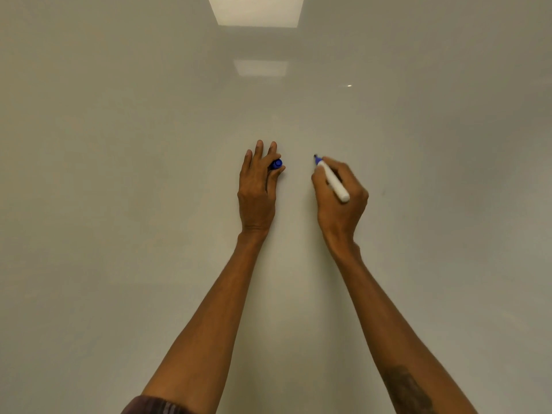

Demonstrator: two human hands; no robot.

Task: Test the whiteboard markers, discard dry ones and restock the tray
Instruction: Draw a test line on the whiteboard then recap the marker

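Note:
A whiteboard [149,174] fills the whole view. My right hand [339,198] grips a white marker [334,182] with a blue collar, its dark tip at or very near the board. My left hand [257,186] lies against the board with its outer fingers stretched upward, and pinches the blue cap [276,164] between thumb and forefinger. No ink mark is visible on the board near the tip. The tray is out of view.
The glossy board reflects two ceiling light panels [257,8] near the top centre. A faint small smudge [383,192] sits right of my right hand. A dark patterned sleeve [155,406] shows at the bottom left.

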